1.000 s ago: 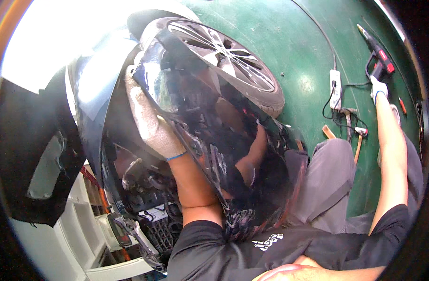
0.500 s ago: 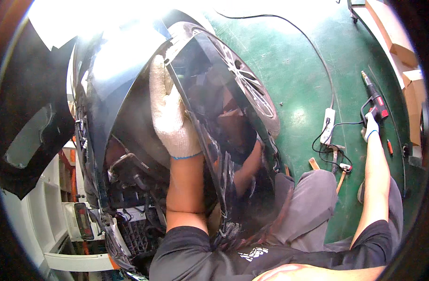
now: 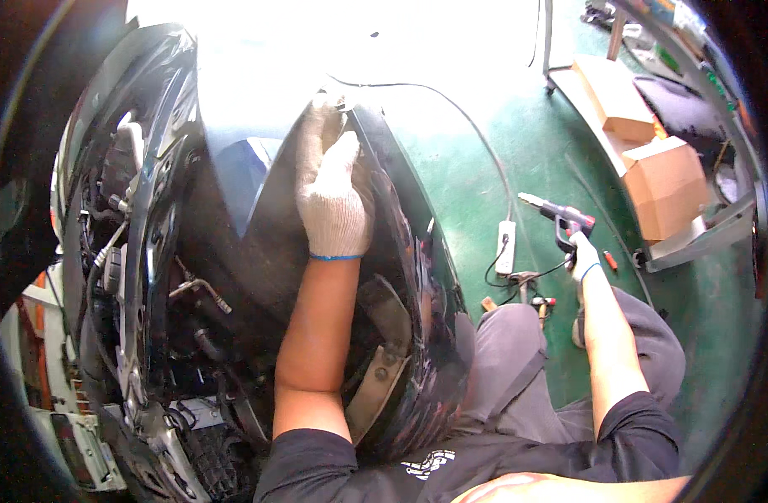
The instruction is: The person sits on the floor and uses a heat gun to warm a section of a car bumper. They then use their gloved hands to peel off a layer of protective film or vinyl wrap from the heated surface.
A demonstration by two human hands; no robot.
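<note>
My left hand (image 3: 335,189), in a white knit glove with a blue cuff edge, reaches up inside the dark, glossy car bumper cover (image 3: 421,310). Its fingers are at the cover's upper corner, the thumb bent over toward the edge; glare blurs the fingertips. Scuffs and pale scratches run along the cover. Off to the right, my gloved right hand (image 3: 581,256) grips a black and red heat gun (image 3: 560,220) by its handle. The metal nozzle points left toward the car, well apart from the cover.
A white power strip (image 3: 506,247) with a black cord and a hammer (image 3: 524,283) lie on the green floor (image 3: 468,189). An orange-handled tool (image 3: 610,261) is beside my right hand. Cardboard boxes (image 3: 664,189) rest on a cart at right. Exposed car parts (image 3: 204,293) fill the left.
The view has swung right. The heat gun's nozzle has turned from upward to leftward, nearer the car. The bumper cover now appears more edge-on, its inner side and a bracket exposed.
</note>
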